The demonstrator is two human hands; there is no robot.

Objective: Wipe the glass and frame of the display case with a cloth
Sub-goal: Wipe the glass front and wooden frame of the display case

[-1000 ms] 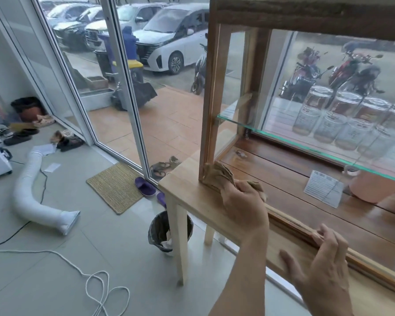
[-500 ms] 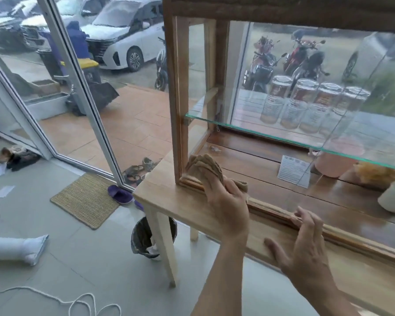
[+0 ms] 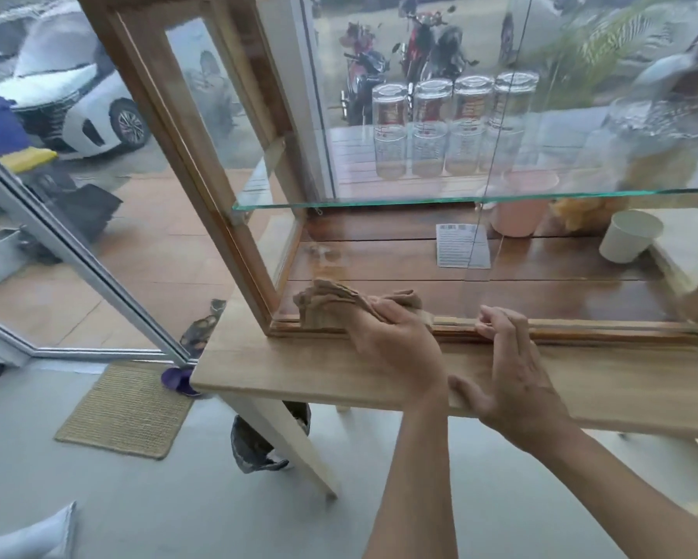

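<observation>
From the head camera, the left hand (image 3: 391,340) is clenched around a bunched tan cloth (image 3: 331,302), pressing it into the lower left corner of the wooden display case (image 3: 202,163) — right where the upright post meets the bottom rail (image 3: 581,334), likely because dust gathers in that joint. The right hand (image 3: 516,381) grasps nothing; its fingers are loosely curled with the fingertips (image 3: 486,322) resting on the bottom rail just beside the cloth hand, a placement that reads as steadying the case against the push of wiping. The case stands on a pale wooden table (image 3: 299,373), set back from its front edge. The case itself is light wood with clear panes and a green-edged glass shelf (image 3: 420,199) inside — inverted drinking glasses (image 3: 452,123) sit in a row on that shelf, and a printed card (image 3: 462,246), a pink container (image 3: 516,207) and a white cup (image 3: 629,236) rest on the darker wooden floor of the case. The front glass looks mostly clear, with faint reflections.
</observation>
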